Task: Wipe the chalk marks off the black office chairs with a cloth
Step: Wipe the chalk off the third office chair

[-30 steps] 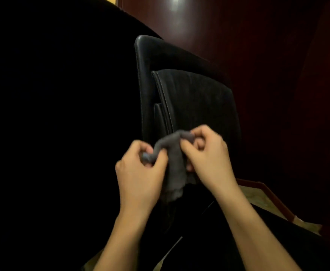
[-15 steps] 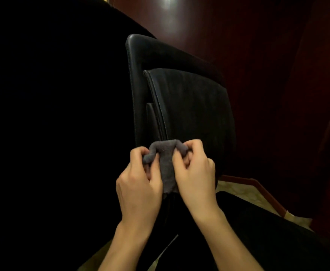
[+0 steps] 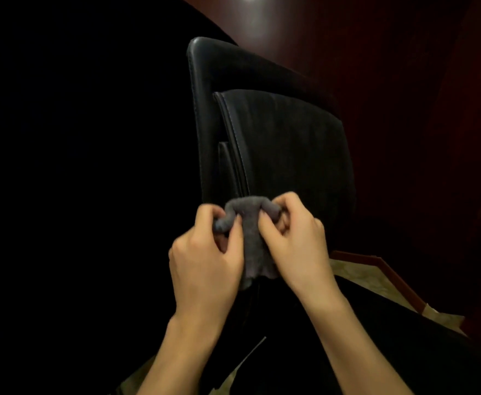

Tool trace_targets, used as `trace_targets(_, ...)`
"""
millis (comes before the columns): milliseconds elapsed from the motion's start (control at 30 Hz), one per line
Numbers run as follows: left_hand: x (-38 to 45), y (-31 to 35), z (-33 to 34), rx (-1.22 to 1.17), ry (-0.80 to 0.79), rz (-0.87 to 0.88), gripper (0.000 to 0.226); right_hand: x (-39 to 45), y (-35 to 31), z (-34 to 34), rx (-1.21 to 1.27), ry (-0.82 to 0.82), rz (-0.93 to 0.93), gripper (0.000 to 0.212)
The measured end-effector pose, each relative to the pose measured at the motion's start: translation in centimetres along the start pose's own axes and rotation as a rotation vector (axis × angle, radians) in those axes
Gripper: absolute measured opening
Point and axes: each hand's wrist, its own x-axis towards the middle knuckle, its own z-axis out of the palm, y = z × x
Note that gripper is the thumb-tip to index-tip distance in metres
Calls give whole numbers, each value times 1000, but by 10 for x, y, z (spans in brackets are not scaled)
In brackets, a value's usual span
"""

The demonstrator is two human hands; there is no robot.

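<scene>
While both hands work same piece, small grey terry cloth [image 3: 250, 238] bunched between them. Left hand [image 3: 205, 260]: fingers [image 3: 205, 213] curled over left end of rolled top edge, thumb pressing cloth front. Right hand [image 3: 296, 240]: fingers [image 3: 287, 199] curled, thumb pinching right end. Loose cloth tail hangs below my thumbs. Black leather office chair back [image 3: 276, 143], stitched panel, just beyond my fingers. Chalk marks: cannot tell in dim light. Dark red wooden wall [image 3: 404, 81] beyond chair.
</scene>
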Motion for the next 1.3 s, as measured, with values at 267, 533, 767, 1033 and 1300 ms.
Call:
trace_targets(267,60,14,9,-30,101,-4,19,78,-26,1,-107,58,-102,18)
trace_targets(533,42,4,5,-10,5,-72,20,60,-2,9,-48,-16,-43,17)
trace_targets(767,22,3,9,-55,-24,-90,23,48,1,1,-69,-8,-58,18)
trace_targets(1033,67,7,13,-39,12,-117,21,84,-13,11,-10,24,-85,14)
trace_targets(1300,-37,-11,8,-69,-128,-189,25,-12,35,2,-17,-145,82,14)
